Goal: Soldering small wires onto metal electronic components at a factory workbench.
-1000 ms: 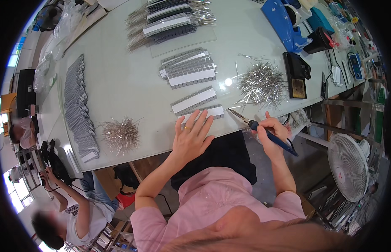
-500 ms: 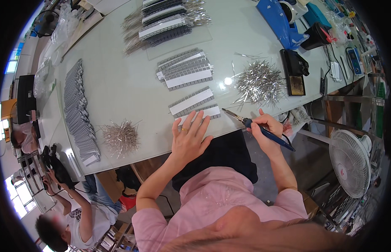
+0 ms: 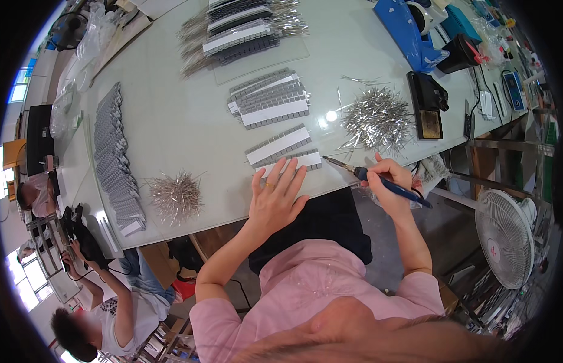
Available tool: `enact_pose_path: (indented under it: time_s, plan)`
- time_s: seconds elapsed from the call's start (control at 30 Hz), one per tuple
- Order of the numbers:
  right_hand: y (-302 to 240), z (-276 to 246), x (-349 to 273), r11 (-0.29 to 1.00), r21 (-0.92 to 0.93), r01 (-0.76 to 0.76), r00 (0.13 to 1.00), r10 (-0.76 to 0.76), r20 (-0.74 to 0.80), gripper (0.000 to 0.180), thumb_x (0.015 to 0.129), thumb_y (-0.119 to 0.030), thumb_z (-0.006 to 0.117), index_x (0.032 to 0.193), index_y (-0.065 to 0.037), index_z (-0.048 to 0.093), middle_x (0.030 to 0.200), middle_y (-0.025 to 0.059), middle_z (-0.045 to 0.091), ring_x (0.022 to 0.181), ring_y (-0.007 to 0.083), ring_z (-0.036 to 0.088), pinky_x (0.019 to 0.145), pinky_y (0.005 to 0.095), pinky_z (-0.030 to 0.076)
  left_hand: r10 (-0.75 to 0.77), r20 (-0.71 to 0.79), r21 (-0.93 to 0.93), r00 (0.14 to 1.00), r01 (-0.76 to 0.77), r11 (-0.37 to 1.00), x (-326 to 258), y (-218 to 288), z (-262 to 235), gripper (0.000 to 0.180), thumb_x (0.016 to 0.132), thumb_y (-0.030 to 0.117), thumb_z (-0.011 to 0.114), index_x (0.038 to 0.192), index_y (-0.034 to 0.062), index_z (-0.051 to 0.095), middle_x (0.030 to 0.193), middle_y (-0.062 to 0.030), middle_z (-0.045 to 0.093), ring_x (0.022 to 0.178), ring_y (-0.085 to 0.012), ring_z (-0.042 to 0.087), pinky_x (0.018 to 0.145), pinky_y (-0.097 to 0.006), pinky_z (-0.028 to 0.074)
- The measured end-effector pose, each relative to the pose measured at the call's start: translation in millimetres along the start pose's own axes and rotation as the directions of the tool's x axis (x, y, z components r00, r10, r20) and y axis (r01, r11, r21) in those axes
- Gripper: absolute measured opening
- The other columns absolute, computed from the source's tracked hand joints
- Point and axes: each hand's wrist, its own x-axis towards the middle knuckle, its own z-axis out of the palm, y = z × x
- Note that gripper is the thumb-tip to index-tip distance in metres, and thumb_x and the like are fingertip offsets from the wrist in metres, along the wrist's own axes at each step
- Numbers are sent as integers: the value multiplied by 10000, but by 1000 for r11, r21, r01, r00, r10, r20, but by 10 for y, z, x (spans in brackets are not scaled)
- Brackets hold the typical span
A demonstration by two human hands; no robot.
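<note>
We're soldering at the pale green worktop [image 3: 172, 121]. Our left hand [image 3: 275, 196] lies flat, fingers spread, grasping nothing, pressing down the near strip of small grey components [image 3: 293, 162] with its white band, right at the worktop's front edge. Our right hand [image 3: 387, 181] is clenched around a blue-handled soldering iron [image 3: 378, 180], metal tip pointing at that strip's right end, just short of it as far as we can tell.

Progress, judging by layout: several strips look finished — one just behind the near strip [image 3: 278, 145], a fanned stack further back [image 3: 269, 103], a bigger stack with bristling leads at the far edge [image 3: 239, 33], and a long overlapped row [image 3: 115, 157] along the left side. Still to go: loose piles of thin shiny wire leads, one right of the near strip [image 3: 375, 118], one left of it [image 3: 175, 193]. Roughly mid-batch, we'd say.

Materials: strips are matte grey blocks on white tape-like backing; leads are bright and springy-looking; worktop is smooth and glossy. A black iron stand with sponge [image 3: 428, 106] sits beyond the right pile.
</note>
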Motion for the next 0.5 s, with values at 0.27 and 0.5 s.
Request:
enact_pose_path:
  time_s: [0.27, 0.5]
  plan:
    - [-355, 268, 13, 779, -431, 455, 884, -453, 113, 156, 718, -3, 746, 817, -32, 629, 708, 102, 625, 639, 272, 647, 942, 480, 538, -27, -14, -21, 1000, 26, 999, -47, -45, -50, 580, 849, 341, 678, 1375, 134, 549, 1479, -88, 457, 1367, -250, 416, 1098, -507, 218]
    - [-59, 40, -279, 948, -214, 237, 955, -268, -127, 49, 863, 36, 572, 896, 4, 556, 834, 55, 558, 667, 127, 631, 1170, 486, 304, -384, -305, 133, 871, 438, 889, -500, -534, -299, 560, 853, 314, 672, 1349, 78, 558, 1437, -123, 474, 1343, -297, 420, 1083, -531, 235]
